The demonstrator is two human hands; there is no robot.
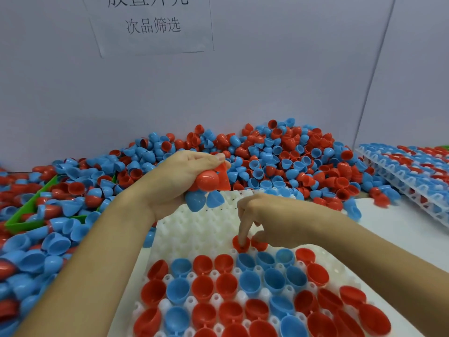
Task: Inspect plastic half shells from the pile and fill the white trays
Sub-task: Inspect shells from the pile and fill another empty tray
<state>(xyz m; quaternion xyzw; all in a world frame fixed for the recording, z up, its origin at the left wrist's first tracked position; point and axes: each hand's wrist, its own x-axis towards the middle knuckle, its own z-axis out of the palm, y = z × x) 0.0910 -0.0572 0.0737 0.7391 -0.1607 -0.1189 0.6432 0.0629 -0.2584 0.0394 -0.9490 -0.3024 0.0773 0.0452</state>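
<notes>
We judge these half shells to be light, thin and stiff with a slick moulded skin, so they should nest and slide easily; taking each by its rim with two fingertips looks safest. Our left hand [181, 176], at mid-frame, holds a cluster of them with its fingers curled round: a red shell [207, 181] uppermost and two blue shells [204, 199] hanging below. Our right hand [269, 221], just right of centre, points its index finger down into a red half shell [240, 244] it is seating in the white tray [194, 229], while the other fingers curl round a second red shell [259, 242] beside it. The lower rows of that tray, at bottom centre, already hold red and blue shells open side up; the upper rows are bare white pegs. The pile [279, 156] runs across the middle of the frame against the grey wall and spills down the left edge, burying a green bin [29, 210] at centre left. A filled tray stack [408, 166] sits at the right edge on the white tabletop [398, 227]. A paper sign [150, 25] hangs at upper centre. Loose shells crowd the far edge of the tray and could roll into unfilled cells.
</notes>
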